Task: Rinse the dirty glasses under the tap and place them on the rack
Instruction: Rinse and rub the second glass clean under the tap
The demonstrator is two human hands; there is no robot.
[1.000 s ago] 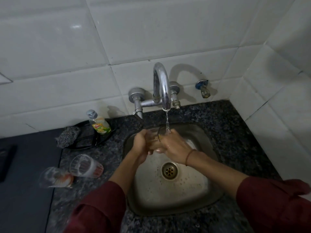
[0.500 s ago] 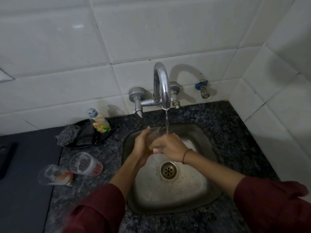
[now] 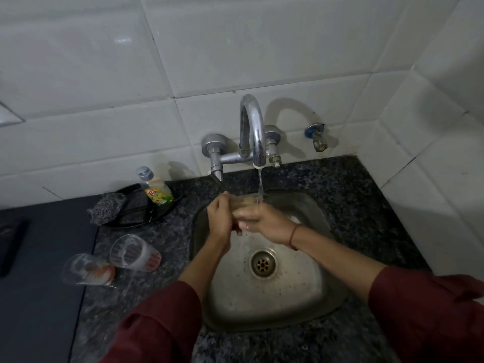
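Note:
A clear glass (image 3: 245,205) is upright over the steel sink (image 3: 309,307), under the thin stream running from the chrome tap (image 3: 252,129). My left hand (image 3: 221,218) holds its left side and my right hand (image 3: 264,222) wraps its front and lower part, hiding most of it. Two more dirty glasses lie on their sides on the dark counter to the left: one (image 3: 133,252) nearer the sink, another (image 3: 87,269) with reddish residue farther left. No rack is in view.
A dish-soap bottle (image 3: 155,188) and a grey scrubber (image 3: 107,209) sit on a black tray (image 3: 136,218) at the back left. A small valve (image 3: 317,136) juts from the tiled wall. White tiles close the corner on the right. A grey surface lies far left.
Both hands have lifted the glass a little and turned it more upright under the stream. The two glasses on the counter have not moved.

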